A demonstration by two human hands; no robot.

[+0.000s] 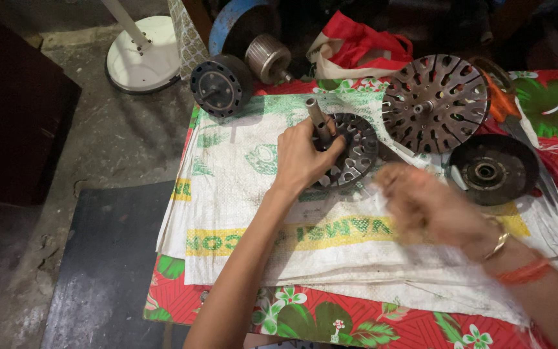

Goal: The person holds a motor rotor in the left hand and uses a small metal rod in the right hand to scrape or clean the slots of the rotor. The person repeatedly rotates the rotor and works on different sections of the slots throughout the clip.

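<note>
At the far left, on the concrete floor, stands a white round base with a pole (142,55), well apart from the work. Next comes a dark round motor part (221,84) at the upper left corner of the table, and just beside it a ribbed metal cylinder (268,58). The table carries a red flowered cloth (330,320), and over it lies a white woven sack (240,194) with green and yellow print; I judge that it is spread there to keep the cloth clean and to give a flat bed for the parts. The left hand (301,158) grasps the slotted stator core (350,150), fingers around its rim and the thumb near the upright shaft (318,119), probably to hold it steady on the sack. The right hand (421,203) hovers just beside the core; it is blurred, so I cannot tell if it is closed or holds something. Further right lies a large perforated metal disc (435,102), and below it a dark round cover (493,169). Behind stands a red and white bag (356,46); its content is hidden.
</note>
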